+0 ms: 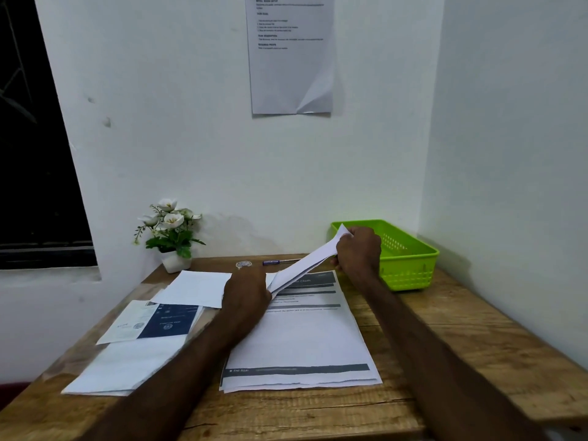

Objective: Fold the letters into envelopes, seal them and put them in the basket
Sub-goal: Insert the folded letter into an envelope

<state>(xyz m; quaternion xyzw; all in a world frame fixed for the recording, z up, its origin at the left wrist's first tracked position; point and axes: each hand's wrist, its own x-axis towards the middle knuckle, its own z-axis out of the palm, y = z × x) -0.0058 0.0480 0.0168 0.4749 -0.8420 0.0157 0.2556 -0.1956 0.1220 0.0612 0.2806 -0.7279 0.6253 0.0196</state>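
Folded letter (305, 262) held up beside basket (410, 265): right hand (358, 249) pinching far end, left hand (246, 294) gripping near end. Light, floppy paper; prob. best held at edges w/ both hands.

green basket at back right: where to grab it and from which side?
Probably the near short rim of the green basket, approached from the front, fingers over the lip. It sits upright and open-topped in the wall corner, so the far and right sides are boxed in. The right hand and the folded paper it holds cover the left end.

Both hands (246, 292) (358, 249) curled, pinching
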